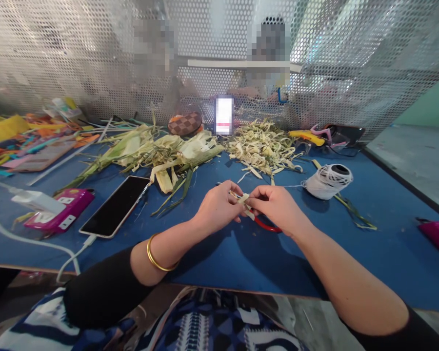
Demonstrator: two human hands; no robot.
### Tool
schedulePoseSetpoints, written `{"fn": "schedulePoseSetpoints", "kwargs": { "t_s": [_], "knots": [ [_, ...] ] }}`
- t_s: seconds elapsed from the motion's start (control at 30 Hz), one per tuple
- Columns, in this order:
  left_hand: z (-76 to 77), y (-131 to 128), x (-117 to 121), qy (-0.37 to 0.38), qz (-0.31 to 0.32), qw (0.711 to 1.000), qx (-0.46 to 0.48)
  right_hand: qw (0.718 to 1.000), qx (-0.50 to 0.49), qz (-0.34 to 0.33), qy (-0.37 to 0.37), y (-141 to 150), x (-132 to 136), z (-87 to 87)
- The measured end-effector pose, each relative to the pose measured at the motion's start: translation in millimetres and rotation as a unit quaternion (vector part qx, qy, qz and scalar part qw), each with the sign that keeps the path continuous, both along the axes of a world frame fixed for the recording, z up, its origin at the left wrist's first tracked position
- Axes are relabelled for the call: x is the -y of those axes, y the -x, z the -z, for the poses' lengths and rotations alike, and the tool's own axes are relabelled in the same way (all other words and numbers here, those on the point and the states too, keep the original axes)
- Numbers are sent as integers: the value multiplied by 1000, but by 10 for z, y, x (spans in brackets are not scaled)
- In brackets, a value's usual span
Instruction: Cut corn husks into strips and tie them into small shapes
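Above the middle of the blue table, my left hand point(221, 204) pinches a small pale strip of corn husk point(249, 214). My right hand point(276, 207) closes its fingertips on the same piece, close beside the left. A red curved handle point(269, 225), perhaps of scissors, shows under my right hand; the rest of it is hidden. From the white thread spool point(327, 182) on the right, a thin thread runs toward my right hand. Behind my hands lie a pile of shredded husk strips point(265, 146) and a heap of wider corn husks point(168, 151).
A phone point(115, 207) on a charging cable and a magenta power strip point(64, 209) lie at left. Pink-handled scissors point(329, 136) and a yellow tool point(307, 136) are at back right. A lit phone point(224, 114) stands against the perforated metal screen point(212, 29). Colourful scraps point(18, 146) fill the far left.
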State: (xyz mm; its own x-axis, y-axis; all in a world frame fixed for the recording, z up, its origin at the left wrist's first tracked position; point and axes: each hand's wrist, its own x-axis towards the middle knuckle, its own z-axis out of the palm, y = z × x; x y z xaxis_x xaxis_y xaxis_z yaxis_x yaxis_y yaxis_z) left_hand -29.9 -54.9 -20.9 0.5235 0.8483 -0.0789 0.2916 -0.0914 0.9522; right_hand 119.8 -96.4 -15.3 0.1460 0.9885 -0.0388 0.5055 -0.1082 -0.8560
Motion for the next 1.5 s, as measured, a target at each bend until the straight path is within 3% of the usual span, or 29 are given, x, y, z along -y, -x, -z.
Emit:
{"fn": "schedulePoseSetpoints", "kwargs": {
  "t_s": [0.23,0.43,0.6,0.77,0.9,1.33,1.5],
  "knots": [
    [-2,11,-13,-12,16,999,-26,998,-67,12,-20,-2,-15,27],
    [3,14,-41,31,24,999,15,997,-30,15,-66,15,-19,65],
    [-37,12,-58,120,61,989,67,997,-29,-2,-66,53,-5,63],
    [-91,1,-55,174,13,980,98,989,26,60,-133,65,20,51],
    [-120,-1,-43,194,-36,973,116,986,42,-21,-160,49,38,26],
    [-101,-9,-32,186,-46,972,136,991,-108,-40,-68,-46,13,-65],
    [-103,-12,-20,192,-46,971,135,993,-78,-38,-83,-40,19,-70]
  ]
}}
